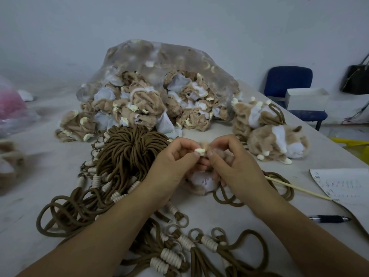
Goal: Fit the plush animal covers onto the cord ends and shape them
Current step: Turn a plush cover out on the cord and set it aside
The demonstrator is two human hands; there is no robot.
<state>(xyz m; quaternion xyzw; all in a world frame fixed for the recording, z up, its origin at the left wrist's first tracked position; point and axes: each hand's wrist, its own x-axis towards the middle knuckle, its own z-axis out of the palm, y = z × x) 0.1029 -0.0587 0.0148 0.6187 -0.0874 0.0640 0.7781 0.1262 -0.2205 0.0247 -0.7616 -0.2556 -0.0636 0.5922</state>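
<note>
Both hands meet at the centre of the frame over the grey table [199, 216]. The left hand [175, 162] pinches a small cream paw [199, 151] of a tan and white plush cover [203, 183] between thumb and forefinger. The right hand [229, 162] curls round the same cover, its thumb pressed just beside the paw. The cover's white underside hangs below the fingers, and brown cord [229, 198] loops out from under it.

Left of centre lies a thick bundle of brown cords [127, 154] with cream wrappings and metal rings. Behind it, a clear plastic bag [169, 56] spills a heap of limp covers [139, 104]. To the right of centre sit finished plush animals [279, 142]. At lower right lie a thin wooden stick [295, 187], a pen [329, 218] and a written sheet of paper [343, 186]. A blue chair [289, 80] stands at upper right.
</note>
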